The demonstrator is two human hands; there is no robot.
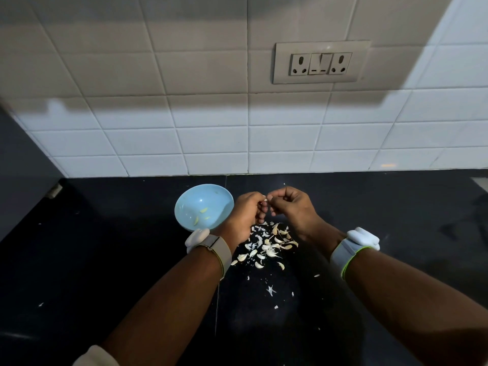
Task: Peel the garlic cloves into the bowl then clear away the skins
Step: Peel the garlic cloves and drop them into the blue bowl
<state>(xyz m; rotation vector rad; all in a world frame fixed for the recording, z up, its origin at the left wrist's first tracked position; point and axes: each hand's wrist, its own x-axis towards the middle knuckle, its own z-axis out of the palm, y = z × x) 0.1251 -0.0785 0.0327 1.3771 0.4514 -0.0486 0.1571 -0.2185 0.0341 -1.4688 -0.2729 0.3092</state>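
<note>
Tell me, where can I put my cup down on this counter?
The dark counter is bare right of the right hand, below the socket, and left of the blue bowl. It is crowded in the middle: garlic skins lie scattered beneath the left hand and right hand.

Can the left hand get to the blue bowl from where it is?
Probably yes. The left hand is right beside the blue bowl with nothing between them, though its fingers are busy pinching a garlic clove with the right hand.
</note>
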